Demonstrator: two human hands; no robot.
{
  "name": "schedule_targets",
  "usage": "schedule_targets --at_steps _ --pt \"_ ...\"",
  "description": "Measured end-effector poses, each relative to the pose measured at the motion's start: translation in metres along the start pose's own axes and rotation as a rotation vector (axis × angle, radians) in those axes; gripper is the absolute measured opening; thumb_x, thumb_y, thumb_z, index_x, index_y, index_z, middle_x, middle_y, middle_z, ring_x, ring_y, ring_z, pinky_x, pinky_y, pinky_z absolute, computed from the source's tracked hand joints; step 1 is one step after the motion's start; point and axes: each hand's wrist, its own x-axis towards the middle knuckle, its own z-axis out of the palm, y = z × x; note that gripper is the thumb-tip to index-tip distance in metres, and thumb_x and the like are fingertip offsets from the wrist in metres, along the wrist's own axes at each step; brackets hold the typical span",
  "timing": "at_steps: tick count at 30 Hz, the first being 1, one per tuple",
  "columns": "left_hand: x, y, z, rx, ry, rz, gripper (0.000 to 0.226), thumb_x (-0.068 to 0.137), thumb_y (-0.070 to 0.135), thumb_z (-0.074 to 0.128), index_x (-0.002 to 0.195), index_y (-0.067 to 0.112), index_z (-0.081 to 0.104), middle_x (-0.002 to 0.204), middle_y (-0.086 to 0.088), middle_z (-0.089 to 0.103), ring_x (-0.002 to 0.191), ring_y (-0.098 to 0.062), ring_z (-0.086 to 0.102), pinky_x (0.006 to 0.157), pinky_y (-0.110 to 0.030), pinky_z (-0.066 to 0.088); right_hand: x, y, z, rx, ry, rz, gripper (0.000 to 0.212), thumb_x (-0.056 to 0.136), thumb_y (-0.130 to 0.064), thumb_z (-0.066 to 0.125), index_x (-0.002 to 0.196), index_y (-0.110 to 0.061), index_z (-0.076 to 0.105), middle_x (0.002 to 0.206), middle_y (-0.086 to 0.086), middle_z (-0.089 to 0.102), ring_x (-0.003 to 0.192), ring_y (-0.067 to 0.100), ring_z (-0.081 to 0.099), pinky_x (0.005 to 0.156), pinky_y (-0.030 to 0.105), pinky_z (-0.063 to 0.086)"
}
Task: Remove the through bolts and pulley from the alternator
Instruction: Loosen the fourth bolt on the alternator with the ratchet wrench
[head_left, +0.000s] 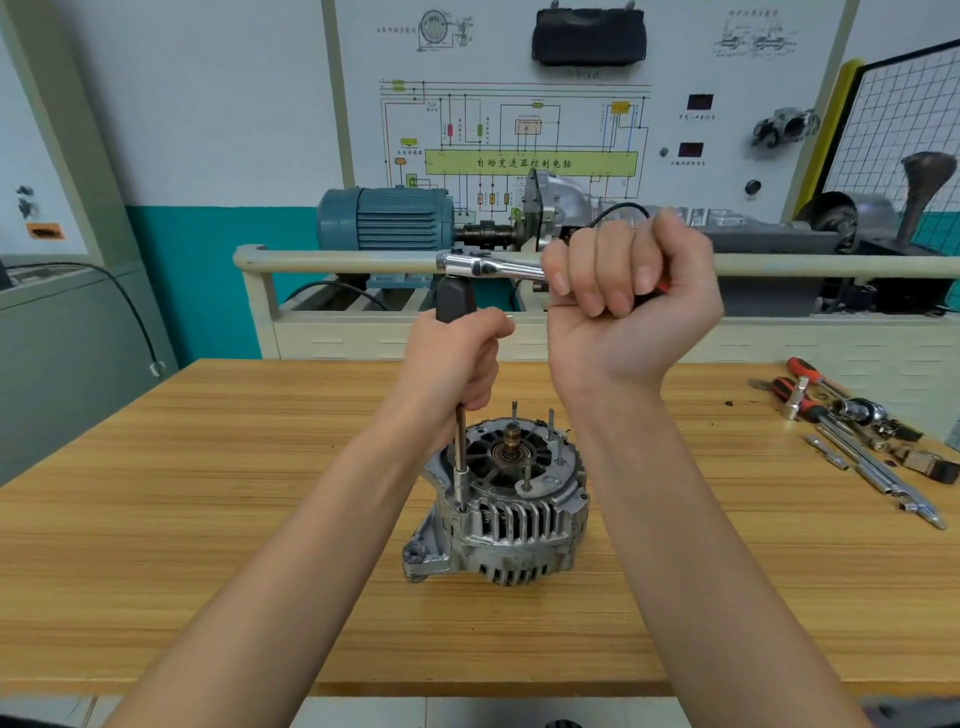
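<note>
A silver alternator (514, 525) stands on the wooden table (208, 519), its open end up, with a central shaft and thin studs sticking up. A long extension bar (460, 462) stands upright with its socket on a bolt at the alternator's left rim. My left hand (457, 358) grips the black upper part of that bar. A chrome ratchet (485, 266) sits on top of the bar, its handle pointing right. My right hand (628, 296) is curled round the ratchet handle, well above the table.
Loose tools (852, 431), among them red-handled drivers, sockets and extension bars, lie at the table's right end. Behind the table stands a training rig with a blue motor (384, 218), a cream rail (337, 260) and a wiring-diagram board (530, 161).
</note>
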Motion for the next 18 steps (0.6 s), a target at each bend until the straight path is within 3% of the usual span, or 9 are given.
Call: schedule_targets --at_steps 3,6,10,15,18 --pt "0.002 -0.004 0.009 0.064 0.27 0.046 0.038 0.082 0.0 0.054 0.058 0.016 0.029 0.046 0.001 0.024 0.036 -0.013 0.018 0.038 -0.017 0.019 -0.009 0.007 0.01 -0.106 -0.1 -0.116 0.049 0.087 -0.01 0.033 0.039 -0.018 0.038 0.035 -0.006 0.029 0.034 0.009 0.022 0.047 0.026 0.024" --pt "0.004 -0.006 0.011 0.103 0.326 0.079 0.034 0.08 0.0 0.056 0.061 0.015 0.032 0.052 -0.001 0.026 0.041 -0.015 0.021 0.04 -0.02 0.02 -0.012 0.009 0.011 -0.146 -0.133 -0.179 0.047 0.085 -0.008 0.034 0.039 -0.017 0.038 0.035 -0.005 0.03 0.034 0.009 0.022 0.047 0.027 0.021" --pt "-0.001 -0.005 0.0 0.085 0.063 0.125 0.04 0.079 -0.002 0.06 0.052 0.017 0.037 0.041 0.003 0.03 0.034 -0.013 0.024 0.038 -0.019 0.025 -0.002 -0.004 0.003 -0.066 -0.125 -0.041 0.05 0.088 -0.009 0.032 0.039 -0.018 0.037 0.034 -0.006 0.028 0.035 0.01 0.018 0.046 0.023 0.024" --pt "-0.001 0.004 -0.021 -0.087 -0.492 0.016 0.035 0.072 0.014 0.064 0.047 0.016 0.04 0.036 0.005 0.033 0.03 -0.01 0.028 0.037 -0.017 0.027 0.025 -0.003 -0.016 0.34 0.072 0.321 0.046 0.083 -0.015 0.037 0.036 -0.015 0.035 0.031 -0.003 0.026 0.033 0.009 0.014 0.041 0.021 0.025" --pt "0.001 0.005 -0.017 -0.13 -0.557 -0.062 0.041 0.075 0.014 0.063 0.044 0.016 0.037 0.033 0.007 0.029 0.026 -0.007 0.025 0.034 -0.015 0.024 0.031 0.002 -0.028 0.499 0.177 0.362 0.046 0.083 -0.014 0.038 0.037 -0.015 0.032 0.031 -0.003 0.025 0.029 0.012 0.017 0.038 0.02 0.024"
